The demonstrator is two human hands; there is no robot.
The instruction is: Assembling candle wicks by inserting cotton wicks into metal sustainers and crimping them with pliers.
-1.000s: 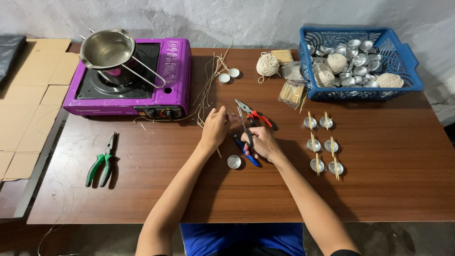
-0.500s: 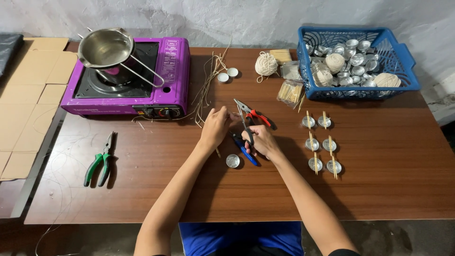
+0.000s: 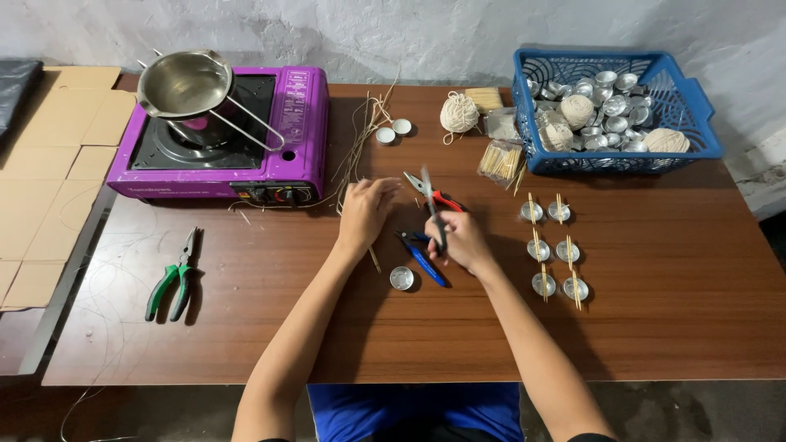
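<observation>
The right hand [image 3: 458, 241] sits near the middle of the desk [image 3: 671, 344], closed around a pair of scissors [image 3: 431, 214] that point up toward the back edge. Half a second ago the scissors were in the same spot and the hand looked the same, so very little has moved. The left hand [image 3: 364, 209] is just beside it, a bit nearer the purple stove [image 3: 221, 135]. Its fingers are curled together and it pinches a thin pale wick string [image 3: 372, 254] that runs down toward the front edge. It was there before too, so the cutting work looks like it is still going on and the hands have just settled a little. Red pliers [image 3: 446, 200] lie right behind the scissors, and a blue tool [image 3: 426, 266] lies just in front of the right hand. A small silver cup [image 3: 401, 278] sits near the blue tool, closer to the front edge. Six more little cups with sticks [image 3: 553, 250] stand in two rows toward the right side. A blue basket [image 3: 696, 155] full of cups and string balls is in the back right corner. A steel pot [image 3: 184, 82] rests on the stove in the back left corner. Green pliers [image 3: 173, 278] lie alone near the left edge.
</observation>
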